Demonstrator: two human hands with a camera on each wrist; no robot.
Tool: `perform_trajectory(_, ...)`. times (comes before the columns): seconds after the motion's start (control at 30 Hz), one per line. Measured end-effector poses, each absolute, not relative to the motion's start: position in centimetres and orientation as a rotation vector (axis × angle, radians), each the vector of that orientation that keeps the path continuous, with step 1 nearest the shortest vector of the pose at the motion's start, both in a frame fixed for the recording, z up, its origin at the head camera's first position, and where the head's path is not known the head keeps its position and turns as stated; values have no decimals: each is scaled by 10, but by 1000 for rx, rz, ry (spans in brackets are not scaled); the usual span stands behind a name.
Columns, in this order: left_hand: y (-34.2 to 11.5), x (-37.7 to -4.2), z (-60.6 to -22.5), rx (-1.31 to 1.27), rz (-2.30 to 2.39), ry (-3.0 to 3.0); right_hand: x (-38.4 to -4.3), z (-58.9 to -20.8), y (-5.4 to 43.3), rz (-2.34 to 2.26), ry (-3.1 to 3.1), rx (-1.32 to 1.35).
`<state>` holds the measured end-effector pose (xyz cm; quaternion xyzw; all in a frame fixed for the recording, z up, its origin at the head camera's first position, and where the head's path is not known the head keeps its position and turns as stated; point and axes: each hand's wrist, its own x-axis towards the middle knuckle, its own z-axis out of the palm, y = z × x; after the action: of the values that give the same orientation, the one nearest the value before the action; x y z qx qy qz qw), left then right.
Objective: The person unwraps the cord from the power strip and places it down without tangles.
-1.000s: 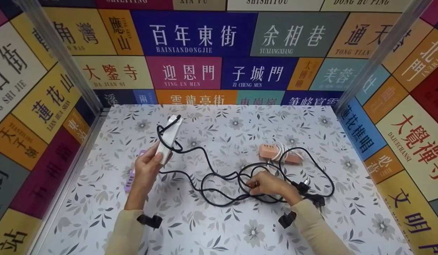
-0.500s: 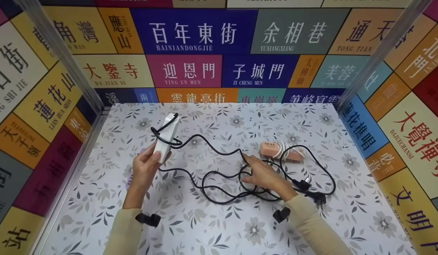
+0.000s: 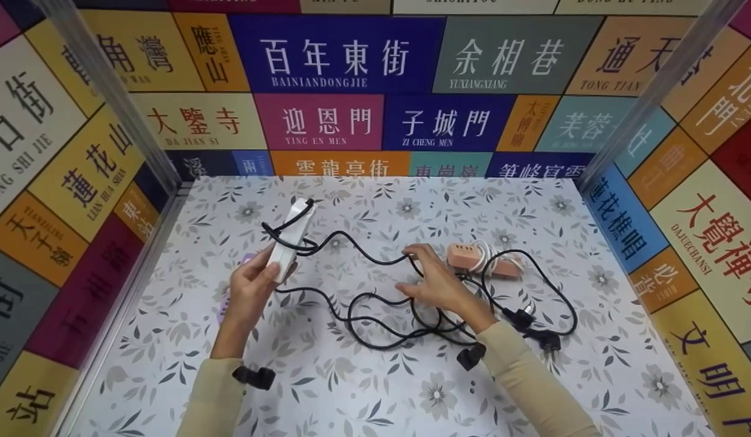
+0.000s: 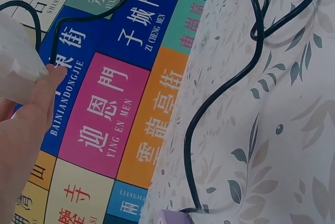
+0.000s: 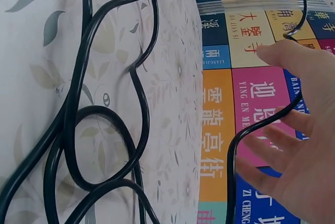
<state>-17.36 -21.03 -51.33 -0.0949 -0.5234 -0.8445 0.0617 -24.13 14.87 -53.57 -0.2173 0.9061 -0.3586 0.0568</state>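
Observation:
My left hand grips the lower end of a white power strip, raised and tilted over the table. A black cord leaves the strip's far end and loops around its body. From there the cord runs right, to my right hand. That hand has thumb and fingers spread apart; in the right wrist view the cord passes across the fingers without being pinched. Loose black coils lie below and beside it. The left wrist view catches only part of the white strip at its left edge.
An orange power strip wrapped in white cord lies right of my right hand. Two black plugs lie nearer. A purple power strip sits partly hidden behind my left hand. Sign-printed walls enclose the flowered table.
My right hand has left the coils and moved up and left, its fingers spreading; the cord toward the white strip has lifted with it. My left hand keeps its grip, barely moving.

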Motion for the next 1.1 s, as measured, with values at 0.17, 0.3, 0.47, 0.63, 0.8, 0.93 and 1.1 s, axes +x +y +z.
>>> perform_trajectory(0.17,-207,-175,-515,-282,-2552,-1649,-242,-535,136,-1104,2815,-839)
perform_trajectory(0.3,-205,-175,-517,-281,-2552,-1693,-242,-533,128,-1115,2871,-1046)
perform_trajectory(0.47,-204,-175,-518,-277,-2553,-1665,-241,-530,121,-1188,2910,-1100)
perform_trajectory(0.63,-203,-175,-520,-286,-2541,-1675,-244,-527,114,-1309,2872,-1015)
perform_trajectory(0.8,-202,-175,-521,-266,-2532,-1701,-249,-521,106,-1351,2885,-989)
perform_trajectory(0.93,-200,-175,-523,-314,-2562,-1684,-254,-512,98,-1329,2934,-916)
perform_trajectory(1.1,-197,-174,-524,-351,-2475,-1828,-260,-497,88,-1421,2921,-816)
